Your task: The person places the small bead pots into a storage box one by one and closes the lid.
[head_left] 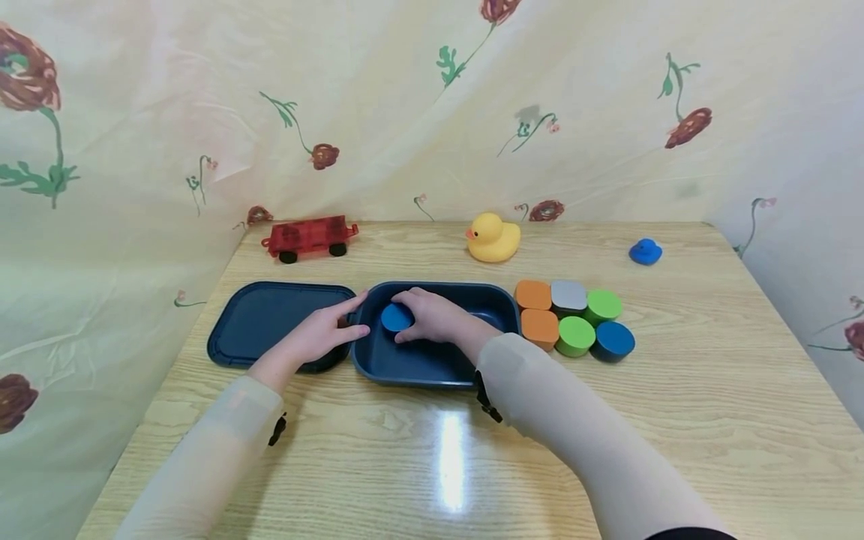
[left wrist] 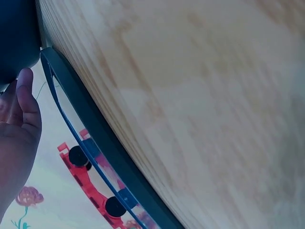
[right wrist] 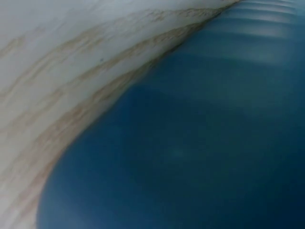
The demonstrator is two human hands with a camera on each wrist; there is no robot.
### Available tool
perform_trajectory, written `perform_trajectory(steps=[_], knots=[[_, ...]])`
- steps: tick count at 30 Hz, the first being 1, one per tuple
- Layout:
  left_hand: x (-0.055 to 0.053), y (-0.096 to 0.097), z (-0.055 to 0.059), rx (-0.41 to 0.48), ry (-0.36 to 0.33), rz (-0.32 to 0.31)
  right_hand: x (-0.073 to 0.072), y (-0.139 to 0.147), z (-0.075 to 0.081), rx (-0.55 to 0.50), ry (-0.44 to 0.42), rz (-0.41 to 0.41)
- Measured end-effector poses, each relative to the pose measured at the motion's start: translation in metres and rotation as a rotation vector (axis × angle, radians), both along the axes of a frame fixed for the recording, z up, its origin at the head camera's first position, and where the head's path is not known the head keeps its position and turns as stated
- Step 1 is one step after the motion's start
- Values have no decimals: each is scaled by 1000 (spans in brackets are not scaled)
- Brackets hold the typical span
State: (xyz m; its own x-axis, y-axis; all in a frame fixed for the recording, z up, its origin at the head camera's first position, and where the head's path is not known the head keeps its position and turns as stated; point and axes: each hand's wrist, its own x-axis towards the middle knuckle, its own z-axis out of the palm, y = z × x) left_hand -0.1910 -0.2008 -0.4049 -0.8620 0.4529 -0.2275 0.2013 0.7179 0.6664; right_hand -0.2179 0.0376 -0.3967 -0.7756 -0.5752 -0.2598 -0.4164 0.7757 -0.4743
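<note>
Inside the dark blue box (head_left: 439,367), near its left end, my right hand (head_left: 432,319) holds a round blue block (head_left: 396,318) between thumb and fingers. My left hand (head_left: 324,330) is at the box's left end, its thumb and forefinger spread against the rim. In the left wrist view, the fingers (left wrist: 26,95) of that hand reach up to the box's outer wall (left wrist: 19,38). A dark blue lid (head_left: 270,322) lies on the table to the left, partly under the left hand. The box wall (right wrist: 181,157) fills much of the right wrist view.
Right of the box stand two orange blocks (head_left: 538,328), a grey block (head_left: 568,295), two green blocks (head_left: 576,335) and another blue block (head_left: 613,340). Farther back are a red toy wagon (head_left: 310,236), a yellow duck (head_left: 494,238) and a small blue duck (head_left: 646,252).
</note>
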Motion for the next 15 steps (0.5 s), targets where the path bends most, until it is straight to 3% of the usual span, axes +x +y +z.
perform_trajectory(steps=[7, 15], knots=[[1, 2, 2, 4, 4, -5, 2, 9, 6, 4, 25, 24], [1, 2, 2, -6, 10, -8, 8, 24, 34, -60, 61, 58]])
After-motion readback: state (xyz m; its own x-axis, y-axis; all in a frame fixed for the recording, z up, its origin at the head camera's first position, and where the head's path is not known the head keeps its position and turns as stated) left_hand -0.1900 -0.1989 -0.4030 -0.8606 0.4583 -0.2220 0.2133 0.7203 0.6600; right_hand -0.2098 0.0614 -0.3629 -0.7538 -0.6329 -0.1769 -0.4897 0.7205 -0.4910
